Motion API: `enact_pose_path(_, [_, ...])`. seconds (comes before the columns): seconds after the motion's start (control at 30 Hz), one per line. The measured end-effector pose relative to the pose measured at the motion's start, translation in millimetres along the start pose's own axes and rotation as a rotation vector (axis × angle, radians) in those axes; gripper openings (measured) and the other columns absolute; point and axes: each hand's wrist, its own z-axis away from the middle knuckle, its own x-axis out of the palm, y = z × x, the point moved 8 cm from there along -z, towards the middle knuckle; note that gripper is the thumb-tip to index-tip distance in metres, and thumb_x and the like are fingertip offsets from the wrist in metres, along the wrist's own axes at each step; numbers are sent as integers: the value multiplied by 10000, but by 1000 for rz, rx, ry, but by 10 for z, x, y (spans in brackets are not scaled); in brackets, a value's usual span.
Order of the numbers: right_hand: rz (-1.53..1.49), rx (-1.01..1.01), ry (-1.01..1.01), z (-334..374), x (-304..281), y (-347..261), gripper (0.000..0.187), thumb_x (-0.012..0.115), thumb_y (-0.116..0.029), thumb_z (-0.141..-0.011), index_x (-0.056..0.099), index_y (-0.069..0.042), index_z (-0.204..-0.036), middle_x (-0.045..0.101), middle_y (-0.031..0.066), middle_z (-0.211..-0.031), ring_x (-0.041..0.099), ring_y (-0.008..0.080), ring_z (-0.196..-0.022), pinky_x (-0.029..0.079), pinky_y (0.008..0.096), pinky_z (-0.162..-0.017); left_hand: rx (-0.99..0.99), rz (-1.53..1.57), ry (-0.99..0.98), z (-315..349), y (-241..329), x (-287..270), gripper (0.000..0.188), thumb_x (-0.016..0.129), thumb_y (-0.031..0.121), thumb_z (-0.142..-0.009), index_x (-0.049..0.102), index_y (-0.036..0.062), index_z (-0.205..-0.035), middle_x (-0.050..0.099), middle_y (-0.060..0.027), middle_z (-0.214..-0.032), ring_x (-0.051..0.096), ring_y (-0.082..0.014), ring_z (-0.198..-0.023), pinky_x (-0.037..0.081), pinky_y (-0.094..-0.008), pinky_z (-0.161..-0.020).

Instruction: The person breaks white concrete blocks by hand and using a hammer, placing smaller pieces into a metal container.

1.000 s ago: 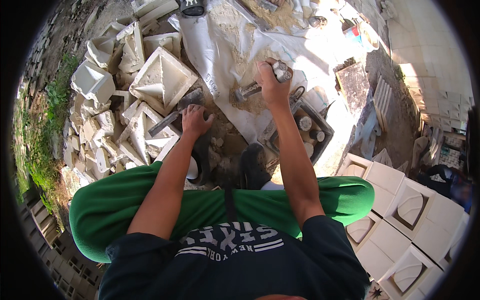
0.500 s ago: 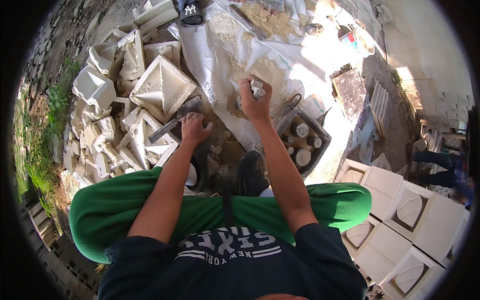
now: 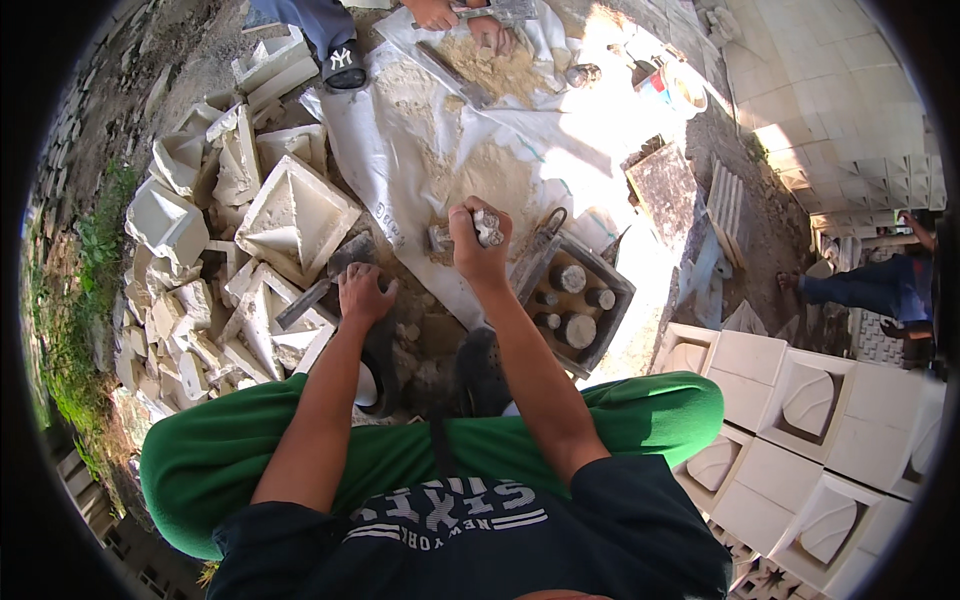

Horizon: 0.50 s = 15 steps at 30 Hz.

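My left hand [image 3: 365, 292] is closed over a dark grey, bar-like piece [image 3: 303, 304], whose ends show on either side of the fingers. It lies beside a pile of broken cream-coloured blocks. My right hand [image 3: 480, 245] is a fist around a whitish, crusted tool [image 3: 488, 228]. The tool's knobby end sticks out above the fist, and a greyish part shows at its left; its exact kind is unclear. This fist is over the near edge of a white sheet [image 3: 365, 170]. Just right of it stands a dark rectangular mould box [image 3: 600, 345] with several round, pale-topped pegs.
Broken hollow blocks [image 3: 297, 215] are heaped at left. Across the sheet, another person's hands [image 3: 490, 35] work at a sand pile [image 3: 500, 68]. A bucket [image 3: 685, 90] and a board [image 3: 662, 187] are at right, with stacked cream blocks [image 3: 745, 375] near right. Another person [image 3: 870, 285] is at far right.
The whole view has shifted, so the other person's hands now show at the top. My right fist has come slightly nearer to me; my left hand stays on the grey piece.
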Motion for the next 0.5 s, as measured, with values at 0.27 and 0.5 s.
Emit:
enact_pose_path(0.27, [-404,189,-18,-326,-235,-497,240,539,-70,-813,426,-61,-602,360,-43,-527,326,53,-453,252,240,-426,14,67,-30,-33,-24,14,338,660,388,-716,665,84,-864,618,-82,-1014,481,-249,-1086,339,-396,-942])
enact_pose_path(0.5, [-145,148,-1,-186,-73,32,243,533,-83,-830,454,-46,-603,404,-53,-539,354,35,-484,273,239,-438,17,20,-18,-25,52,-16,351,658,395,-716,674,82,-874,624,-79,-1035,476,-237,-1109,332,-393,-957])
